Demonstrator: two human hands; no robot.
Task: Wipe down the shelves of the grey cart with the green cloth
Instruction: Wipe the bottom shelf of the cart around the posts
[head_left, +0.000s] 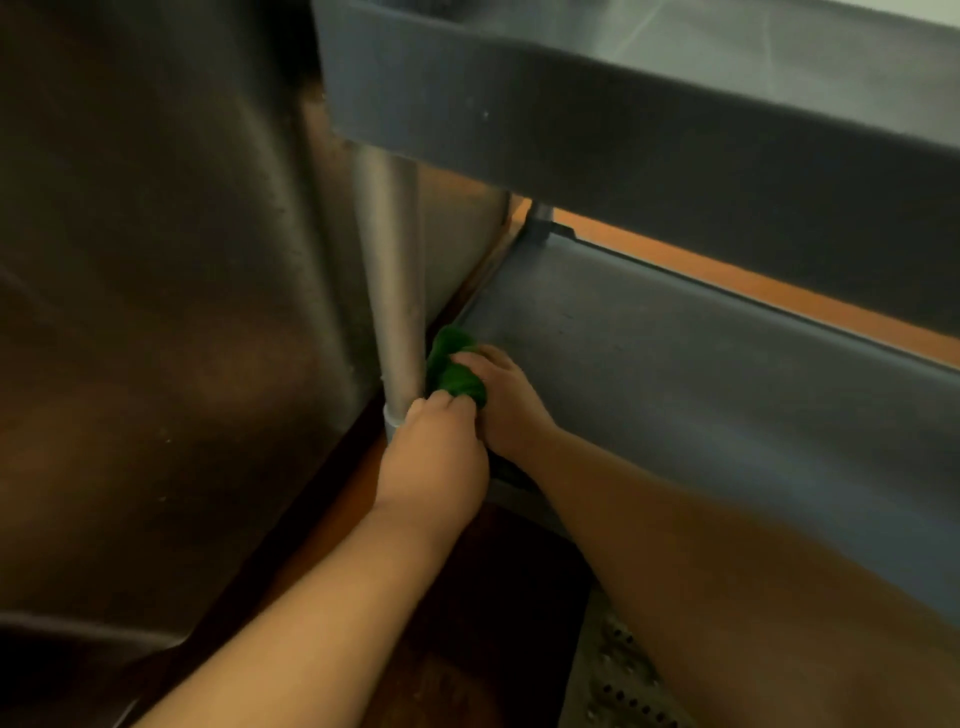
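Cloth: the green cloth (456, 371) lies bunched at the near corner of the lower shelf (649, 353), beside the metal post (389, 291). You hold it with both hands: your left hand (434, 457) and right hand (506, 397) curl around it. It appears soft and light; grip the bunched middle.

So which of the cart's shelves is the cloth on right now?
The lower shelf: both hands hold the green cloth in its corner by the metal post; the upper shelf is untouched.

A dark stainless steel panel (156, 312) fills the left; a perforated metal grate (618, 680) lies at near right on reddish-brown floor (467, 649).
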